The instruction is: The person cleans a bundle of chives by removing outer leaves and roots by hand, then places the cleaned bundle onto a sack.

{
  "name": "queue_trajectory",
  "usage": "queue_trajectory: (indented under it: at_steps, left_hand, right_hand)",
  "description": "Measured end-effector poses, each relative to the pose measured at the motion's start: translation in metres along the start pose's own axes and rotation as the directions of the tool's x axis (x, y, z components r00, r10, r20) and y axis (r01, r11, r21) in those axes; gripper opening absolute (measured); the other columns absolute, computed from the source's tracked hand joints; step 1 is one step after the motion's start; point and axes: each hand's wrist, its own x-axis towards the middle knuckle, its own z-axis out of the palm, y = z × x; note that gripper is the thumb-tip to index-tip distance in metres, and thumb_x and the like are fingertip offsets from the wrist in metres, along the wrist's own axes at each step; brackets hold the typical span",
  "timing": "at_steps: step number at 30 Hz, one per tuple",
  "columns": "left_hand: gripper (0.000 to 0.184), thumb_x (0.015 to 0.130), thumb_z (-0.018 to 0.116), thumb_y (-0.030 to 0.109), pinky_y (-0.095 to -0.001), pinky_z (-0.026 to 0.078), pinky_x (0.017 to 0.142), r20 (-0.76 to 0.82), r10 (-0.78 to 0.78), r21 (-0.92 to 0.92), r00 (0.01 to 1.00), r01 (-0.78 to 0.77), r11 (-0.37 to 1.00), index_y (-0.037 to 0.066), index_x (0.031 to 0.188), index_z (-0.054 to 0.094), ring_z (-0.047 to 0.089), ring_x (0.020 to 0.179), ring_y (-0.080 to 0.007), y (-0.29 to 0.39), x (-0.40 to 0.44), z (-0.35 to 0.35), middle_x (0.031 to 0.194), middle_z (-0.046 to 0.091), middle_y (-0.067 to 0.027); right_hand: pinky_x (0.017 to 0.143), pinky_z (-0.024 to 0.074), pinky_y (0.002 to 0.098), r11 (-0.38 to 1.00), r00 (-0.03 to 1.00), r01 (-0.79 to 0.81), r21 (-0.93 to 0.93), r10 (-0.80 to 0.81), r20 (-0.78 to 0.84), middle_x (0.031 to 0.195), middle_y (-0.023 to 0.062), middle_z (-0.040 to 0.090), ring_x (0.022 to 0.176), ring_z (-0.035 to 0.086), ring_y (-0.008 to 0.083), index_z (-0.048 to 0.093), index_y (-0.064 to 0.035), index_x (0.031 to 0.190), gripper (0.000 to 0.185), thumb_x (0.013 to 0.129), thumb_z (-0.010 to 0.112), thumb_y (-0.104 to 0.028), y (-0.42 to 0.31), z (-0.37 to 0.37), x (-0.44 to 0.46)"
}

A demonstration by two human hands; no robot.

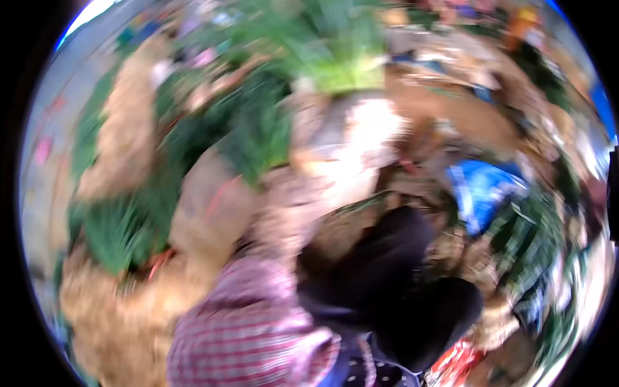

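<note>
blur is hiding the fingers, spread and hold untellable; green leaves (255, 132) are spreading beyond checked sleeve (242, 329), dark knees (393, 251) crowding alongside

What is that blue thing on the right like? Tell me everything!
The blue thing is bright blue with pale, shiny streaks. It looks like thin, crumpled plastic, maybe a bag, and narrows toward the bottom. It lies among the clutter, to the right of the dark knees, with green leaves just below it on the right. The picture is too blurry to tell whether anything is inside.
</note>
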Motion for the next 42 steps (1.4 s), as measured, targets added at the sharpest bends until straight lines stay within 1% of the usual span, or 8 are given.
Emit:
queue_trajectory:
  at_steps: [7,15,20,23,27,33,37,42]
  left_hand:
    - [0.027,0.080,0.061,0.039,-0.0271,0.047,0.048,0.061,-0.838,-0.860,0.542,0.455,0.232,0.014,0.071,0.054,0.050,0.051,-0.0097,-0.157,-0.095,-0.153,0.062,0.053,0.0024]
    - [0.030,0.085,0.057,0.047,-0.0299,0.047,0.049,0.255,-0.778,-0.903,0.575,0.429,0.021,0.018,0.079,0.057,0.050,0.052,-0.0104,-0.208,-0.142,-0.128,0.066,0.054,0.0043]
    - [0.027,0.085,0.061,0.044,-0.0251,0.035,0.039,0.543,-0.451,-0.832,0.709,0.526,-0.174,0.019,0.077,0.055,0.038,0.042,-0.0116,-0.239,-0.134,-0.149,0.056,0.049,0.0025]
    - [0.034,0.083,0.064,0.033,-0.0261,0.041,0.049,-0.387,-0.754,-0.560,0.531,0.514,0.650,0.007,0.102,0.051,0.047,0.055,-0.0137,-0.195,-0.134,-0.126,0.072,0.053,-0.0041]
    - [0.062,0.081,0.067,0.025,-0.0318,0.048,0.072,-0.749,-0.312,0.011,0.585,0.482,0.876,-0.001,0.130,0.039,0.057,0.085,-0.0199,-0.086,-0.107,-0.038,0.103,0.055,-0.0151]
    - [0.048,0.080,0.068,0.020,-0.0317,0.045,0.084,-0.268,-0.446,-0.209,0.854,0.400,0.892,0.004,0.122,0.051,0.053,0.104,-0.0194,-0.076,-0.029,0.038,0.117,0.054,-0.0077]
    - [0.029,0.082,0.063,0.009,-0.0276,0.047,0.082,0.034,-0.111,-0.209,0.993,0.115,0.971,0.003,0.110,0.059,0.055,0.101,-0.0153,-0.038,0.016,0.131,0.115,0.056,-0.0060]
    - [0.041,0.083,0.061,0.004,-0.0264,0.049,0.084,0.322,-0.069,-0.468,0.944,0.222,0.855,-0.005,0.121,0.049,0.058,0.103,-0.0172,0.105,0.030,0.253,0.111,0.060,-0.0105]
  right_hand:
    - [0.080,0.0496,0.0366,0.930,0.945,-0.326,0.166,0.326,0.033,0.101,0.0131,0.066,0.093,0.063,0.0263,0.061,-0.0056,0.112,0.030,0.084,0.049,-0.002,-0.013,0.000,-0.049]
    - [0.085,0.0485,0.0334,0.991,0.948,0.134,0.003,-0.127,-0.291,0.110,0.0163,0.061,0.102,0.060,0.0267,0.058,-0.0044,0.111,0.030,0.081,0.059,-0.004,-0.028,-0.056,0.011]
    - [0.089,0.0459,0.0313,0.813,0.506,0.437,-0.386,-0.577,-0.642,0.117,0.0128,0.057,0.107,0.056,0.0236,0.051,-0.0039,0.119,0.042,0.079,0.056,0.005,-0.108,-0.186,0.062]
    - [0.082,0.0511,0.0307,0.788,0.382,0.592,-0.169,-0.459,-0.802,0.124,0.0159,0.053,0.105,0.056,0.0208,0.042,-0.0041,0.131,0.046,0.088,0.055,-0.004,-0.175,-0.233,0.060]
    - [0.098,0.0407,0.0428,0.773,0.404,0.516,-0.370,-0.600,-0.690,0.128,0.0233,0.047,0.119,0.048,0.0352,0.040,-0.0045,0.133,0.053,0.083,0.057,-0.006,-0.210,-0.233,0.067]
    - [0.103,0.0354,0.0408,0.887,0.419,0.400,-0.230,-0.400,-0.815,0.132,0.0225,0.042,0.122,0.040,0.0368,0.033,-0.0048,0.135,0.063,0.078,0.060,-0.006,-0.214,-0.271,0.132]
    - [0.104,0.0360,0.0389,0.704,0.320,0.548,-0.452,-0.675,-0.664,0.129,0.0197,0.045,0.120,0.042,0.0330,0.035,-0.0041,0.134,0.063,0.077,0.059,-0.005,-0.240,-0.234,0.129]
    - [0.099,0.0387,0.0441,0.749,0.650,0.609,-0.262,-0.660,-0.376,0.128,0.0226,0.046,0.119,0.043,0.0403,0.049,-0.0036,0.123,0.048,0.076,0.058,-0.010,-0.201,-0.122,0.116]
